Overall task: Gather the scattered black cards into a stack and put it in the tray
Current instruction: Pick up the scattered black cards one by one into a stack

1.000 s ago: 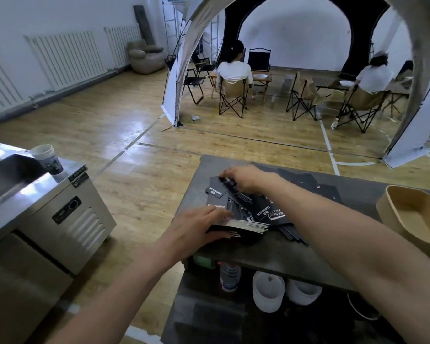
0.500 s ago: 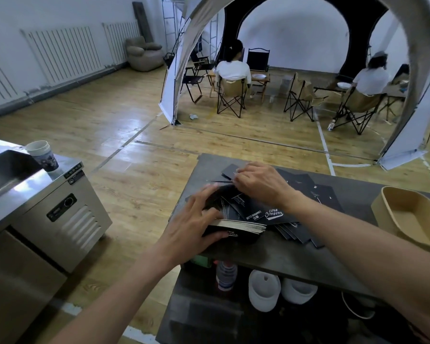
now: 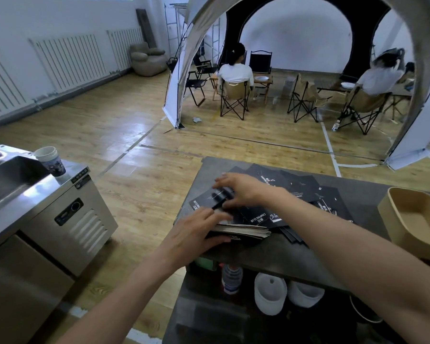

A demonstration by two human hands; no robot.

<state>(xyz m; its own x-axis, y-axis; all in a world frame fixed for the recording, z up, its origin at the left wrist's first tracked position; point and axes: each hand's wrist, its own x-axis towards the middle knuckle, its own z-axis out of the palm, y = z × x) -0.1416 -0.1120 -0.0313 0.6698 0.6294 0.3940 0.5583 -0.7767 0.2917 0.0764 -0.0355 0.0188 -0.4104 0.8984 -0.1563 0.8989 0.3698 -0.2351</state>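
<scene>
Mid-frame, left hand [image 3: 196,234] grips the stack [image 3: 243,232], right hand [image 3: 241,189] pinches a loose black card [image 3: 210,201] just above; land it square, edges flush, before carrying to the tray [image 3: 392,214] at right

A: Where does the one view look from?
B: The person's head, wide-angle, facing forward and down across the bench [image 3: 293,256].
A: How near?
B: Close: the left hand [image 3: 194,235] and right hand [image 3: 243,191] fill the middle, with the wooden floor [image 3: 134,135] stretching away behind.

Black cards [image 3: 278,184] w/ white print; tan tray [image 3: 392,219].
</scene>
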